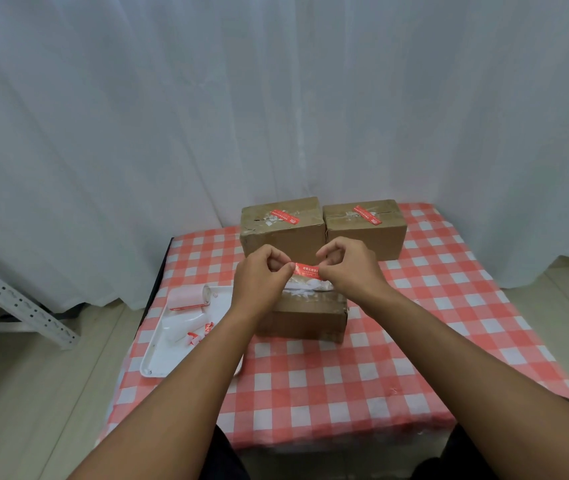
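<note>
1. We count three cardboard boxes: a near box [305,317], a back left box [282,239] and a back right box [366,235].
2. We count three whole red stickers: a front sticker [305,268], a left sticker [286,216], a right sticker [367,214].
3. We see one white tray [158,358].
4. We see one label roll [189,296].
5. We see one table [310,386].

White Chinese print runs along the red sticker [306,269] and the stickers [285,216] on both back boxes [366,237], all too blurred to read.
</note>
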